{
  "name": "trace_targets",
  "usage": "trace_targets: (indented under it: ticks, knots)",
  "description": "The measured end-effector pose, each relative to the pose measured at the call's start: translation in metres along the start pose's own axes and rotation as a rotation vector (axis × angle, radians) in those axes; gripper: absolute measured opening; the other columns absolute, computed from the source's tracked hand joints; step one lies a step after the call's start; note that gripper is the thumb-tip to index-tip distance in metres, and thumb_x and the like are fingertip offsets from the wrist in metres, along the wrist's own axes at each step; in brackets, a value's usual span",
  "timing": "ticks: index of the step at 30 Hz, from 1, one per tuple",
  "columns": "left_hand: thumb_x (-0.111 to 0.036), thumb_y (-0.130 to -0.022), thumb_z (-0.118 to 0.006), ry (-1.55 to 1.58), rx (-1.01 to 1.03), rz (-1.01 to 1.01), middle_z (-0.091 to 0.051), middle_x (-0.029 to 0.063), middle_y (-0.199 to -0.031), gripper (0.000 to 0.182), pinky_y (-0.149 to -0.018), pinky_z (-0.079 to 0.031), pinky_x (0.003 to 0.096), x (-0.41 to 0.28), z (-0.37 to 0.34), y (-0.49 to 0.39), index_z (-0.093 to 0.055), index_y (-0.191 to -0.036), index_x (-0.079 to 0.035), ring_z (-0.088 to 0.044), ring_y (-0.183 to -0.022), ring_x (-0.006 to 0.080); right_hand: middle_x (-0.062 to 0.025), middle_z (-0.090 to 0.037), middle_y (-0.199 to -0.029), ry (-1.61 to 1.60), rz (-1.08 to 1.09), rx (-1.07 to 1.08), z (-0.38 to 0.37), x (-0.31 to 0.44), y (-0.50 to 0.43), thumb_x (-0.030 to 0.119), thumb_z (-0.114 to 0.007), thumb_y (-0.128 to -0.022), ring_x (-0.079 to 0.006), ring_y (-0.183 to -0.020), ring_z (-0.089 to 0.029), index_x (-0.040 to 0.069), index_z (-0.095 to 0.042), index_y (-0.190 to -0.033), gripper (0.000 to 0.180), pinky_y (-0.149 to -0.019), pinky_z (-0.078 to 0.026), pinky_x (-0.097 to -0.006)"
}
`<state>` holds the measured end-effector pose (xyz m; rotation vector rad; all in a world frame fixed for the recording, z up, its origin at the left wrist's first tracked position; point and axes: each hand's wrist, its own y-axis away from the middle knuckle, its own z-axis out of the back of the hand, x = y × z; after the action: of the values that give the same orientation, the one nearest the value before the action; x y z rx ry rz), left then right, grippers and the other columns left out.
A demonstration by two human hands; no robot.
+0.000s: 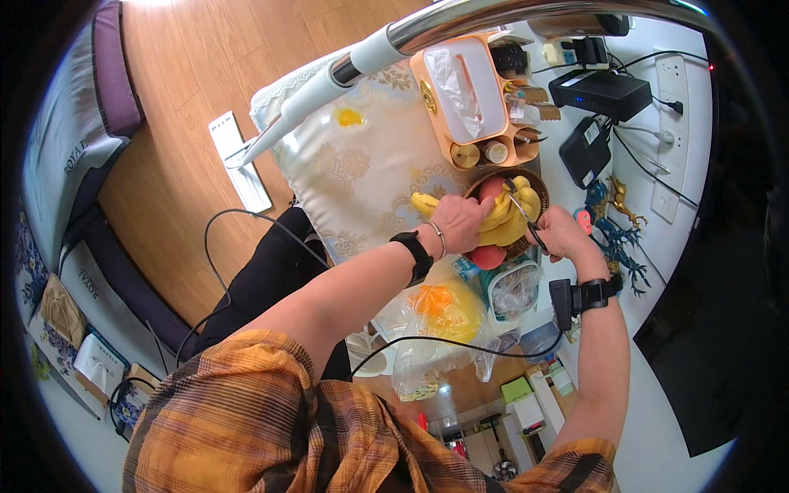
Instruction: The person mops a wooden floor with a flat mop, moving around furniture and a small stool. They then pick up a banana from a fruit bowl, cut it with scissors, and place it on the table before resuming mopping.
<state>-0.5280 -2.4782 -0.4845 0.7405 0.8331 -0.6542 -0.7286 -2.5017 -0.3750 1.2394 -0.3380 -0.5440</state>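
A bunch of bananas [508, 225] lies in a round woven basket [541, 185], with reddish round fruits [489, 257] around it. My left hand [461, 223] grips a banana of the bunch on its left side. In my right hand [560, 234] is a pair of scissors [524, 214] with dark handles; the blades point up and left to the bananas' dark stem [510, 185]. Whether the blades touch the stem cannot be told. Fingers hide part of the scissor handles and of the fruit.
An orange organizer [431, 132] with tissues stands beyond the basket. Nearer me are a plastic container [515, 289] and a yellow item in a plastic bag [447, 314]. Figurines [607, 215], a black router [599, 93] and cables stand at the right. A metal pole [431, 31] crosses above.
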Motion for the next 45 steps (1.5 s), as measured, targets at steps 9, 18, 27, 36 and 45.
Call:
trace_targets:
  ticks: [9, 18, 27, 36, 45]
  knots:
    - [-0.035, -0.075, -0.070, 0.065, 0.104, -0.037, -0.065, 0.0168, -0.080, 0.046, -0.066, -0.051, 0.0472, 0.009, 0.005, -0.014, -0.053, -0.108, -0.007, -0.064, -0.076, 0.0378, -0.0071, -0.054, -0.050, -0.070, 0.014, 0.010, -0.004, 0.001, 0.012, 0.022, -0.069, -0.078, -0.0165, -0.040, -0.055, -0.005, -0.058, -0.061, 0.034, -0.040, -0.046, -0.0306]
    - [-0.032, -0.074, -0.069, 0.243, 0.197, -0.092, -0.066, 0.0213, -0.091, 0.061, -0.077, -0.051, 0.0457, 0.031, 0.010, -0.019, -0.052, -0.129, -0.010, -0.064, -0.086, 0.0389, -0.0015, -0.055, -0.052, -0.224, 0.044, 0.124, -0.006, -0.004, 0.005, 0.029, -0.071, -0.078, -0.0108, -0.041, -0.052, 0.005, -0.055, -0.055, 0.037, -0.039, -0.045, -0.0258]
    - [-0.022, -0.072, -0.070, 0.135, 0.169, 0.015, -0.065, 0.0190, -0.083, 0.042, -0.073, -0.051, 0.0463, 0.011, 0.011, -0.005, -0.054, -0.107, -0.005, -0.064, -0.083, 0.0379, 0.0003, -0.054, -0.052, -0.112, -0.039, 0.265, 0.012, -0.003, -0.004, 0.048, -0.074, -0.074, -0.0098, -0.044, -0.052, 0.009, -0.055, -0.053, 0.048, -0.043, -0.043, -0.0230]
    - [-0.019, -0.072, -0.071, 0.122, 0.125, 0.037, -0.064, 0.0185, -0.080, 0.036, -0.071, -0.051, 0.0452, -0.004, 0.015, 0.009, -0.052, -0.097, -0.002, -0.064, -0.081, 0.0379, 0.0016, -0.058, -0.057, -0.128, -0.034, 0.305, 0.002, -0.006, -0.006, 0.051, -0.075, -0.075, -0.0081, -0.049, -0.055, 0.010, -0.061, -0.062, 0.045, -0.045, -0.042, -0.0213]
    - [-0.015, -0.073, -0.068, -0.081, 0.038, 0.017, -0.063, 0.0144, -0.090, 0.030, -0.084, -0.043, 0.0449, -0.006, 0.003, 0.019, -0.055, -0.098, -0.005, -0.061, -0.092, 0.0319, 0.0010, -0.052, -0.049, -0.081, 0.015, 0.323, 0.008, 0.004, -0.009, 0.040, -0.076, -0.071, -0.0085, -0.042, -0.049, 0.008, -0.057, -0.053, 0.041, -0.041, -0.035, -0.0230]
